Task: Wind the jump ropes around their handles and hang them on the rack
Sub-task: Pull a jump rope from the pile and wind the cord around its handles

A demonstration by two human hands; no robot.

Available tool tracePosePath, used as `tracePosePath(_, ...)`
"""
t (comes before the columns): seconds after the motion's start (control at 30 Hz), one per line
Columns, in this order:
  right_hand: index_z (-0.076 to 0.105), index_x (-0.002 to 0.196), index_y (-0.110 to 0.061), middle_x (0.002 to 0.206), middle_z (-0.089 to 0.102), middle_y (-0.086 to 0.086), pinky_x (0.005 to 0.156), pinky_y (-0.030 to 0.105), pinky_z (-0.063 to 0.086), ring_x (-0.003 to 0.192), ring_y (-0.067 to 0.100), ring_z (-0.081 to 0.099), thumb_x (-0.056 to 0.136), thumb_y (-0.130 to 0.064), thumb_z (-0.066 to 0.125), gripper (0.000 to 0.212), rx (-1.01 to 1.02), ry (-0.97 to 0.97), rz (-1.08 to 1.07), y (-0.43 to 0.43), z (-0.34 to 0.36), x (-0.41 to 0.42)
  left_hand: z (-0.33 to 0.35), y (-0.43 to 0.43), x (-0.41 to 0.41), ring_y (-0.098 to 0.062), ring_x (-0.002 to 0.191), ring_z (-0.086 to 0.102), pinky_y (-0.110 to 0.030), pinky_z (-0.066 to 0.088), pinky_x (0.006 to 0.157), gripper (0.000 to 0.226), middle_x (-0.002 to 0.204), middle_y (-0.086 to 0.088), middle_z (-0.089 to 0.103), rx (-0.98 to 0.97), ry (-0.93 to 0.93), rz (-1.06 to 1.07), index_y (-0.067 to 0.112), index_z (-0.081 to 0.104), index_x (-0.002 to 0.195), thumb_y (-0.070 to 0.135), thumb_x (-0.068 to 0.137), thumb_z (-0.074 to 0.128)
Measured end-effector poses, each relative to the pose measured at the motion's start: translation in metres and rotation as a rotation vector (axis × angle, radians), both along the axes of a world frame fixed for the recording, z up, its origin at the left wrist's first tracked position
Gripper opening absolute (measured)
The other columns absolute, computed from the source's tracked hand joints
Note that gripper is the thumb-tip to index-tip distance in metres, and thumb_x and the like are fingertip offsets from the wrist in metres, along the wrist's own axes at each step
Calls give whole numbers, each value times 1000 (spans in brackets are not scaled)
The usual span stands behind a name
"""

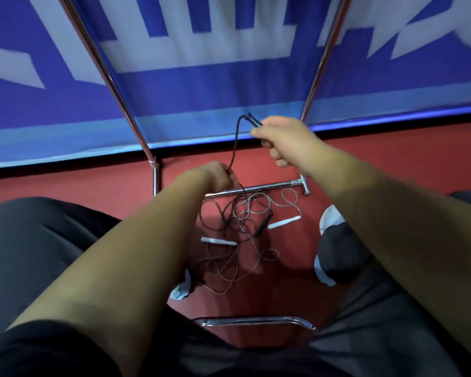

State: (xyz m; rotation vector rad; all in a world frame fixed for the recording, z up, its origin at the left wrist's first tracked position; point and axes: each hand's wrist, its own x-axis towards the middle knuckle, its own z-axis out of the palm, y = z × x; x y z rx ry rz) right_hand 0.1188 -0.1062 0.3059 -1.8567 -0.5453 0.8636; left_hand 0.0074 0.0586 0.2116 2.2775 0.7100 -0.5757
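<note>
Two hands share one dark braided jump rope (235,142): the right hand (283,142), raised and farther out, wraps its fingers (279,160) round the slim black handle (254,121); the left hand (215,174) grips it below. A taut span between them should lay tight, even turns. Beneath the fingers, a grey white-handled rope (267,254) lies tangled on the red floor (392,164).

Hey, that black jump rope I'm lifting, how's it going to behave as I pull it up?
Probably floppy: the black rope hangs in a slack curve from the held handle in the right hand to the left hand. Likely to snag: its lower part lies tangled with the grey rope on the floor. The loose black handle may drag along and swing.
</note>
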Motion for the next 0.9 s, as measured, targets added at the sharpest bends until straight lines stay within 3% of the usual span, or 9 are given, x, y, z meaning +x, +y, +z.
tracePosePath(0.07,66,87,-23,68,43,-2,47,22,23,47,12,27,98,-34,68,16,50,-16,-47,-7,27,8,29,3,2,-16,94,67,-26,54,92,17,106,2,77,63,-83,-30,17,80,108,14,101,65)
tracePosePath(0.13,60,84,-24,66,44,-4,46,23,26,48,13,28,97,-36,69,20,92,-54,-144,-12,47,15,65,5,8,-23,96,70,-39,58,98,20,114,-8,78,-23,-225,26,6,77,111,10,105,59)
tracePosePath(0.23,53,87,-21,65,42,-2,44,25,31,49,15,31,92,-33,68,20,114,-103,-240,-16,63,24,129,3,15,-27,83,75,-42,62,88,24,103,-23,78,-145,-423,152,-6,70,112,13,109,56)
tracePosePath(0.37,66,97,-14,66,43,-2,46,26,36,48,14,37,94,-28,70,15,-1,-29,-152,-22,51,14,192,-2,18,-21,69,77,-41,67,75,16,92,-22,77,-310,-602,341,-1,66,113,11,107,59)
tracePosePath(0.47,73,119,-17,62,41,-7,50,27,34,49,11,37,97,-31,71,26,11,129,-116,-16,41,-6,202,-4,17,-26,80,80,-39,67,76,8,87,-20,76,-495,-694,531,3,65,106,6,105,58)
tracePosePath(0.63,72,110,-21,67,43,-5,50,29,38,49,11,38,95,-31,79,19,100,163,-121,3,24,-16,173,-3,14,-26,94,80,-40,65,88,10,85,-11,77,-759,-774,633,7,64,112,8,106,55)
tracePosePath(0.77,72,103,-19,68,48,-2,48,28,41,49,13,40,92,-30,83,19,54,99,-212,8,16,-1,145,14,25,-24,88,80,-40,62,86,9,105,-18,78,-522,-677,592,6,61,112,9,104,59)
tracePosePath(0.83,71,99,-17,66,47,-1,48,27,42,48,14,41,92,-28,82,18,71,79,-276,9,19,12,137,19,30,-23,87,80,-40,59,86,11,108,-17,78,-173,-491,390,11,61,108,15,99,66)
tracePosePath(0.9,68,96,-16,64,46,-1,47,25,41,45,13,42,92,-25,81,17,89,78,-327,9,19,23,135,19,31,-28,104,74,-41,57,95,32,118,-11,74,242,-161,64,10,65,122,28,96,69)
